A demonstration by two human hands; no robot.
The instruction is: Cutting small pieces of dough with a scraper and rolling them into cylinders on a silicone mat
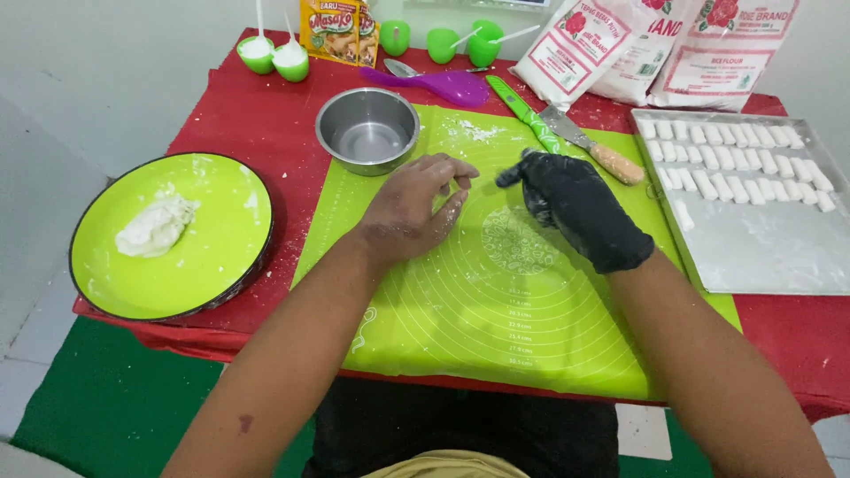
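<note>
Both hands rest on a lime-green silicone mat at the centre of the frame, spread over a red-covered table; the bare left hand lies palm down, flour-dusted, its fingers curled with thumb and fingertips drawn together, though whether they pinch anything I cannot tell; the right hand, in a black glove, lies just beside it to the right, fingers bent and pointing toward the left hand, and what it holds, if anything, is hidden; above the left hand stands a steel bowl; at the left of the frame a green plate carries a lump of white dough; at the right a metal tray holds rows of small white dough pieces; above the gloved hand lie a green-handled knife and a purple spoon.
</note>
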